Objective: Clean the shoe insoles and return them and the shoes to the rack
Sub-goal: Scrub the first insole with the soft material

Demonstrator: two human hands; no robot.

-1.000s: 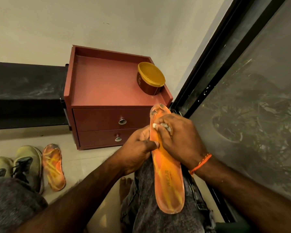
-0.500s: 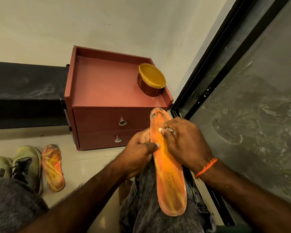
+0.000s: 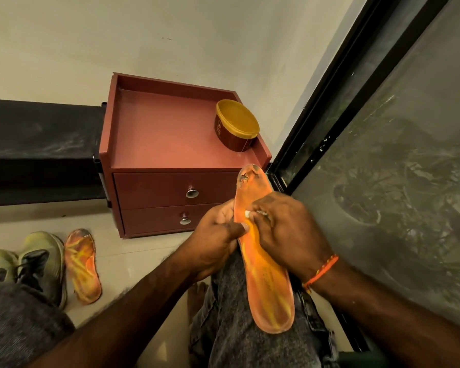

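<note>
Right hand (image 3: pixel 284 229) slid heelward — insole (image 3: pixel 266 282) in left grip (image 3: pixel 215 235).

Orange insole (image 3: pixel 268 282) lay lengthwise on the lap, worn toe end up & away. 2nd insole (image 3: pixel 83 266) lay flat on floor, just beside yellow-green shoes (image 3: pixel 35 264).

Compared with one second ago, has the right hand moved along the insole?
Yes. The right hand slid down the insole, away from its worn tip near the cabinet edge, toward the person.

Dim warm light — wide-angle edge warp, slight blur
</note>
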